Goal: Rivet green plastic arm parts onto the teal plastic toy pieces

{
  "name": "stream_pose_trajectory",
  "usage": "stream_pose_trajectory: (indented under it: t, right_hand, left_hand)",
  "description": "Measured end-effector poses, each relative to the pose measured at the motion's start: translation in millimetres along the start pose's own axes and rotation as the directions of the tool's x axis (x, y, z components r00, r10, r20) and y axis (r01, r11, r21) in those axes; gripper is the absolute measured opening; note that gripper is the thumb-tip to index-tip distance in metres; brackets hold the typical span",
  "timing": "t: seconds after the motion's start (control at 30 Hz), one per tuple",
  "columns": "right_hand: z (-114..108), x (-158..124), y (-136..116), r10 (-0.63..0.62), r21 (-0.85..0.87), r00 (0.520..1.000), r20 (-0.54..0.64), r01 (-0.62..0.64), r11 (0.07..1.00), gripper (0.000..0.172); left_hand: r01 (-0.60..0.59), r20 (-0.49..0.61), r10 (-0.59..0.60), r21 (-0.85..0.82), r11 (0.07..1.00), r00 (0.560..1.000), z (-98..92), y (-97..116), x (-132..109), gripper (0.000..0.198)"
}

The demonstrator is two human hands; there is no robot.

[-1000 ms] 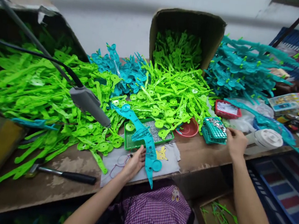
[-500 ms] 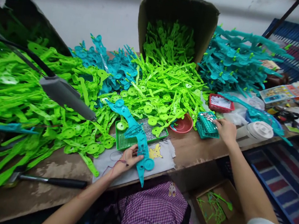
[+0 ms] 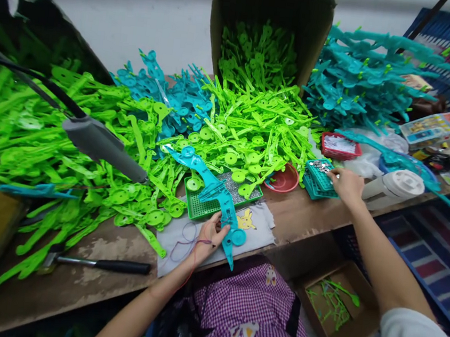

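Note:
My left hand (image 3: 210,235) is closed round the lower part of a long curved blue plastic piece (image 3: 225,209), held over a grey cloth (image 3: 177,239) with a yellow cartoon figure. The piece's upper end reaches over a green perforated tray (image 3: 200,206) of small metal bits. At the right, my right hand (image 3: 347,184) has its fingertips pinched at the edge of a small teal basket (image 3: 319,186). Small shiny metal parts (image 3: 320,167) lie in that basket. What the pinched fingers hold, if anything, is too small to make out.
Heaps of green plastic pieces (image 3: 103,139) cover the left and middle, some spilling from a cardboard box (image 3: 322,44). A grey lamp-like arm (image 3: 104,148) juts in. A hammer (image 3: 118,266) lies front left. A red bowl (image 3: 288,180) and white tumbler (image 3: 394,187) stand right.
The whole view has shifted, so things sit a little farther right and some higher. My left hand still holds the blue piece; my right hand stays at the teal basket.

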State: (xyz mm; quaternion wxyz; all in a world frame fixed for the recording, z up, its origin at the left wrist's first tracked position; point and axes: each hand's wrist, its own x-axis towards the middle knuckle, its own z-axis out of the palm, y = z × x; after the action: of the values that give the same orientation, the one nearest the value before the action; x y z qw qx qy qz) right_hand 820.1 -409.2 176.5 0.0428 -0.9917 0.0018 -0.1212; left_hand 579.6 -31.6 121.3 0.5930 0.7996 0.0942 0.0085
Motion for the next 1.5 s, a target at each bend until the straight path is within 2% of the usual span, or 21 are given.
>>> stream_pose_trajectory:
  t: [0.1,0.27,0.4,0.53,0.67,0.77,0.83,0.9,0.93,1.0,1.03,1.07,1.13,1.2,1.33,1.37,1.4,1.5]
  right_hand:
    - [2.8,-2.5,-0.6,-0.033,0.0,0.999,-0.001,0.033,0.999,0.034]
    - [12.1,4.2,10.5,-0.154,0.113,0.981,-0.116,0.167,0.979,0.031]
    - [18.9,10.2,15.0,-0.283,0.058,0.956,-0.073,0.288,0.956,0.031]
    - [22.2,9.3,14.7,-0.339,0.032,0.937,-0.079,0.343,0.939,0.033]
    - [19.3,17.0,24.4,-0.432,0.046,0.899,-0.071,0.436,0.899,0.031]
    - [7.9,17.1,23.7,-0.469,0.037,0.879,-0.082,0.473,0.88,0.026]
    - [-3.5,-0.7,2.7,-0.463,0.106,0.869,-0.171,0.484,0.869,0.024]
    - [-13.4,-38.6,-39.6,-0.462,0.275,0.839,-0.287,0.534,0.8,0.022]
    - [-15.9,-63.2,-66.9,-0.518,0.374,0.803,-0.296,0.596,0.71,0.019]
    - [-14.4,-113.3,-125.8,-0.692,0.522,0.661,-0.29,0.715,0.465,0.014]
    - [-10.7,-134.2,-153.6,-0.726,0.536,0.595,-0.344,0.759,0.368,0.013]
    - [-5.8,-150.3,-177.8,-0.734,0.528,0.569,-0.372,0.78,0.336,0.014]
    - [4.4,-166.4,-211.8,-0.745,0.486,0.546,-0.383,0.805,0.34,0.016]
    - [11.0,-166.4,-225.8,-0.78,0.407,0.52,-0.348,0.833,0.374,0.018]
    - [8.6,-155.9,-219.7,-0.864,0.303,0.437,-0.252,0.883,0.358,0.02]
    - [6.6,-155.5,-216.2,-0.863,0.329,0.44,-0.248,0.876,0.352,0.018]
    - [5.1,-156.1,-213.0,-0.847,0.378,0.467,-0.256,0.854,0.357,0.017]
    - [6.9,-161.8,-208.2,-0.716,0.55,0.621,-0.319,0.737,0.394,0.02]
  left_hand:
    - [-0.007,-0.009,0.007,0.067,0.998,1.0,0.9,-4.8,-0.9,0.048]
    - [-0.015,0.006,0.015,0.107,0.994,1.0,2.5,-16.6,0.9,0.056]
    - [-0.035,-0.019,0.039,0.174,0.984,0.999,4.1,-20.3,1.0,0.055]
    - [-0.015,-0.026,0.021,0.195,0.981,0.999,5.0,-21.5,0.7,0.056]
    - [-0.013,-0.033,0.021,0.219,0.976,0.999,5.5,-19.0,-0.5,0.055]
    - [-0.025,-0.024,0.031,0.223,0.974,0.999,5.7,-15.2,-2.4,0.054]
    - [-0.016,-0.03,0.023,0.233,0.972,0.999,6.1,-14.3,-3.1,0.054]
    - [-0.008,-0.038,0.017,0.242,0.97,0.999,7.1,-15.8,-3.1,0.054]
    - [-0.009,-0.044,0.02,0.24,0.971,0.999,7.8,-17.2,-3.1,0.054]
    - [-0.02,-0.053,0.033,0.219,0.976,0.998,9.5,-19.9,-3.1,0.054]
    - [-0.024,-0.059,0.037,0.206,0.978,0.998,10.4,-20.7,-3.2,0.054]
    - [-0.023,-0.064,0.036,0.196,0.98,0.997,11.1,-20.9,-3.4,0.054]
    - [-0.011,-0.072,0.026,0.2,0.98,0.997,11.9,-19.3,-4.0,0.052]
    - [-0.004,-0.072,0.021,0.233,0.972,0.997,11.7,-15.8,-4.5,0.051]
    - [-0.02,-0.067,0.039,0.262,0.965,0.997,10.6,-11.1,-5.2,0.05]
    - [-0.025,-0.068,0.044,0.251,0.968,0.997,10.5,-11.3,-5.3,0.05]
    - [-0.031,-0.069,0.048,0.238,0.971,0.996,10.6,-12.1,-5.3,0.05]
    - [-0.047,-0.059,0.06,0.206,0.977,0.996,11.2,-15.0,-5.4,0.05]
